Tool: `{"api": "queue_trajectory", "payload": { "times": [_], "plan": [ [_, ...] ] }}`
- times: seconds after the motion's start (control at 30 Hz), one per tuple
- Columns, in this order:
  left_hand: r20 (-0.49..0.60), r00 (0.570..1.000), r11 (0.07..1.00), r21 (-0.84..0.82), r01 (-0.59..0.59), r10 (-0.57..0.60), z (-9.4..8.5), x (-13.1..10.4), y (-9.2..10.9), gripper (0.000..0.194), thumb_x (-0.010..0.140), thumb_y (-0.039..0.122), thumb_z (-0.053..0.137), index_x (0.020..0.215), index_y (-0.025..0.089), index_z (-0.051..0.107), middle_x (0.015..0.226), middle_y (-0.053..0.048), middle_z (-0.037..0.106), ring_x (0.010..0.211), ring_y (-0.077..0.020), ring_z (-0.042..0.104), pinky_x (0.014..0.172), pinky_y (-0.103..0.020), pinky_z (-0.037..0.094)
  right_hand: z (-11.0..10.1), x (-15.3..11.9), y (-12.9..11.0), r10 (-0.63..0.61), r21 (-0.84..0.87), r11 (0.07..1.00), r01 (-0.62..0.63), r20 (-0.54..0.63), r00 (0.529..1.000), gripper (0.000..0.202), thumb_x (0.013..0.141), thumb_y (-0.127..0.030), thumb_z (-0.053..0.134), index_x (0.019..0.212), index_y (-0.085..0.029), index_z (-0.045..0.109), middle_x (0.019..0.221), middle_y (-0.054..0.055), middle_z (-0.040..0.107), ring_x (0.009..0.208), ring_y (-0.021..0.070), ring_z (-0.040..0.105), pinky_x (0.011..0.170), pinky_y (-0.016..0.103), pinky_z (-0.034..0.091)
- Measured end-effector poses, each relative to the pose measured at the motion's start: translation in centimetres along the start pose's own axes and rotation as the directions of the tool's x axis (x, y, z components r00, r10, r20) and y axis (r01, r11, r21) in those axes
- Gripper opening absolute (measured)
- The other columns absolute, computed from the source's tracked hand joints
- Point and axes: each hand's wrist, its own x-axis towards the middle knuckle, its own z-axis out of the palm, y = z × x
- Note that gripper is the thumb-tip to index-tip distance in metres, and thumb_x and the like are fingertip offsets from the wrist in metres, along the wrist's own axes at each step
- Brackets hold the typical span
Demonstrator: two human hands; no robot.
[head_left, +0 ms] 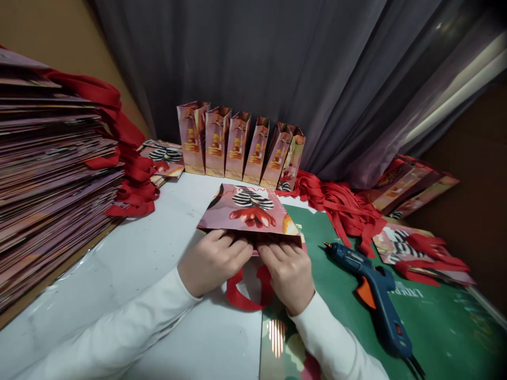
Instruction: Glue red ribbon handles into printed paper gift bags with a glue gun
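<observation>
Left of the glue gun (374, 298), at the centre of the work surface, a printed paper bag (253, 208) is positioned with its near edge parted. The left hand (217, 261) and the right hand (288, 272) are set side by side at this edge, knuckles up, fingers tucked beneath the upper panel. Fingertips are hidden; from where I stand, I cannot tell whether either hand grips the paper. A loop of red ribbon (249, 303) hangs at the bag's near side, between the wrists.

The glue gun lies on a green sheet (320, 227), nozzle directed away and to the left. Beyond and left of the glue gun, six upright bags (216, 142) form a row. Directly behind it: heaped red ribbon (343, 203). Right of it: a flat bag (390, 237). Far left of it: a tall stack of flat printed pieces (51, 174)
</observation>
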Motion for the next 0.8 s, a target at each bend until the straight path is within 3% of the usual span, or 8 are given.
{"api": "queue_trajectory", "payload": {
  "times": [0.13, 0.23, 0.37, 0.53, 0.67, 0.8],
  "plan": [
    [0.002, 0.999, 0.999, -0.026, -0.047, 0.047, 0.2, 0.0, -0.2, 0.019, 0.096, 0.021, 0.048, 0.086, 0.018, 0.064, 0.070, 0.001, 0.064, 0.063, -0.0161, 0.055, 0.066, -0.034, 0.038, -0.1, -0.1, 0.5, -0.124, -0.024, 0.992, 0.126, 0.086, 0.989, 0.025, 0.097, -0.013, 0.043, 0.089, -0.014, 0.066, 0.074, 0.005, 0.066, 0.067, 0.0158, 0.053, 0.061, 0.031, 0.035],
    [-0.021, 0.998, 0.998, -0.028, -0.064, 0.063, 0.5, -0.3, 0.0, 0.016, 0.093, 0.013, 0.049, 0.095, 0.018, 0.063, 0.073, 0.002, 0.066, 0.061, -0.0140, 0.054, 0.068, -0.033, 0.039, -0.2, -0.1, 1.0, -0.168, 0.018, 0.986, 0.167, 0.127, 0.978, 0.027, 0.098, -0.015, 0.040, 0.099, -0.011, 0.066, 0.083, 0.008, 0.068, 0.076, 0.0188, 0.055, 0.067, 0.033, 0.038],
    [-0.027, 0.997, 0.994, -0.071, -0.081, 0.079, 0.5, -0.4, 0.3, 0.015, 0.091, 0.011, 0.049, 0.086, 0.018, 0.062, 0.081, 0.000, 0.068, 0.072, -0.0140, 0.060, 0.074, -0.033, 0.041, -0.3, -0.3, 1.2, -0.189, 0.063, 0.981, 0.181, 0.151, 0.970, 0.030, 0.098, -0.016, 0.037, 0.103, -0.010, 0.066, 0.087, 0.009, 0.068, 0.082, 0.0209, 0.055, 0.070, 0.035, 0.039],
    [-0.022, 0.997, 0.990, -0.112, -0.081, 0.079, 0.0, -0.2, -0.1, 0.018, 0.093, 0.010, 0.048, 0.085, 0.018, 0.062, 0.077, 0.002, 0.068, 0.072, -0.0131, 0.060, 0.070, -0.032, 0.040, -0.5, -0.2, 1.0, -0.164, 0.056, 0.986, 0.158, 0.115, 0.980, 0.029, 0.098, -0.015, 0.038, 0.099, -0.011, 0.067, 0.079, 0.008, 0.067, 0.076, 0.0190, 0.055, 0.065, 0.033, 0.038],
    [-0.010, 0.999, 0.992, -0.123, -0.033, 0.032, 0.1, -0.1, -0.4, 0.022, 0.095, 0.013, 0.046, 0.093, 0.019, 0.066, 0.087, 0.000, 0.071, 0.079, -0.0155, 0.062, 0.074, -0.033, 0.041, -0.4, -0.2, 0.9, -0.058, 0.122, 0.992, 0.045, 0.109, 0.992, 0.026, 0.098, -0.019, 0.043, 0.108, -0.013, 0.067, 0.098, 0.009, 0.072, 0.092, 0.0196, 0.059, 0.078, 0.033, 0.044],
    [0.017, 0.996, 0.981, -0.173, 0.086, -0.084, 0.3, 0.0, -0.4, 0.025, 0.093, 0.012, 0.043, 0.096, 0.019, 0.067, 0.094, -0.003, 0.071, 0.079, -0.0175, 0.060, 0.072, -0.035, 0.039, -0.2, -0.4, 0.8, 0.032, 0.244, 0.969, -0.030, -0.003, 0.999, 0.026, 0.097, -0.014, 0.046, 0.113, -0.014, 0.066, 0.104, 0.009, 0.072, 0.098, 0.0196, 0.058, 0.084, 0.034, 0.046]
  ]
}}
